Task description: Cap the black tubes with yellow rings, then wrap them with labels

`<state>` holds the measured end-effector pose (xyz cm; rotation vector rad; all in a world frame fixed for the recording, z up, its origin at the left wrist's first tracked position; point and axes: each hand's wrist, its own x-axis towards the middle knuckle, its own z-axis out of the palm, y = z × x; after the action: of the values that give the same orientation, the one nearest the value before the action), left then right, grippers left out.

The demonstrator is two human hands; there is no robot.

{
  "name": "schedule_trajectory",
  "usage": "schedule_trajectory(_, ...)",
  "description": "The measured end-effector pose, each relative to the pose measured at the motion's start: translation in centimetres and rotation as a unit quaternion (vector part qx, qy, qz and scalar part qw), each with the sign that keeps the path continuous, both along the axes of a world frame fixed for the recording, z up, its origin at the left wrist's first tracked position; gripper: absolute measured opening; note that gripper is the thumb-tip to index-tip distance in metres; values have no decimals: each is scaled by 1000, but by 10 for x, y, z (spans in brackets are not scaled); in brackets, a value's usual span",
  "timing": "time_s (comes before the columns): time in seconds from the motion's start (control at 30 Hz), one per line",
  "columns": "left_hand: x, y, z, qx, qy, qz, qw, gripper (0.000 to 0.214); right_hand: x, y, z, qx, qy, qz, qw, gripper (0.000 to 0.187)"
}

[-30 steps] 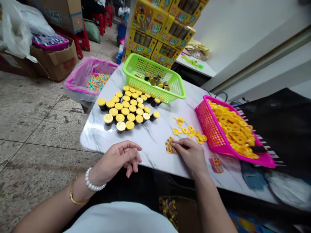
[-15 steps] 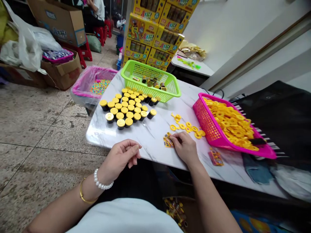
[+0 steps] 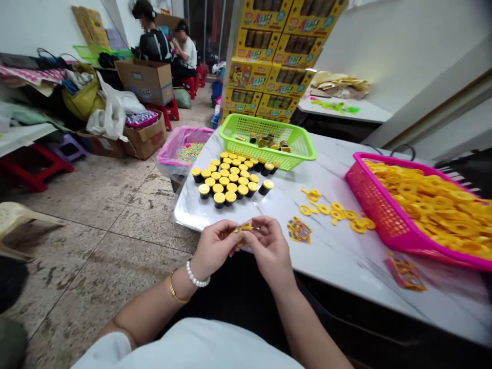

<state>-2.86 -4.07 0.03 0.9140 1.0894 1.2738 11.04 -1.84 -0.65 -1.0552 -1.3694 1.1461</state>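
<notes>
Above the table's near edge, my left hand (image 3: 219, 243) and my right hand (image 3: 271, 248) meet, fingers pinched on one small yellow printed card (image 3: 246, 226). Most of that card is hidden by the fingers. Just right of my right hand lies a small spread of printed cards (image 3: 299, 230) on the marbled table (image 3: 265, 215). Beyond them are several yellow plastic rings with short handles (image 3: 337, 209). Several small black cups with yellow lids (image 3: 230, 178) stand grouped ahead of my left hand.
A green basket (image 3: 265, 158) with small cups stands behind the lidded cups. At right, a pink basket (image 3: 369, 205) is heaped with yellow rings, a card pack (image 3: 405, 271) near it. Stacked yellow boxes (image 3: 269, 77) rise behind. Two people sit farther back.
My right hand has left the pile of cards and moved left to meet my left hand, bringing a card. The view has swung left, showing more of the room.
</notes>
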Motion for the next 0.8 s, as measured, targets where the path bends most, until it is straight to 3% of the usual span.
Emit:
schedule_trajectory(0.1,-16,-4,-1,-19,15,-10,1000,42,1,2,5,-115,36,90,989,41)
schedule_trajectory(0.2,-23,-12,2,-14,19,16,1000,49,1,-1,11,-127,-16,141,982,39)
schedule_trajectory(0.33,-19,-27,4,30,49,140,988,33,-3,-11,9,-90,-52,73,992,45)
schedule_trajectory(0.4,-16,-33,4,55,88,168,980,26,-4,-14,6,-65,-73,59,994,45)
schedule_trajectory(0.6,-9,-38,4,72,112,149,980,21,-1,-21,0,26,-133,52,989,39)
schedule_trajectory(0.8,-14,-33,4,-37,-38,133,990,36,-2,-20,-2,136,-185,21,973,30)
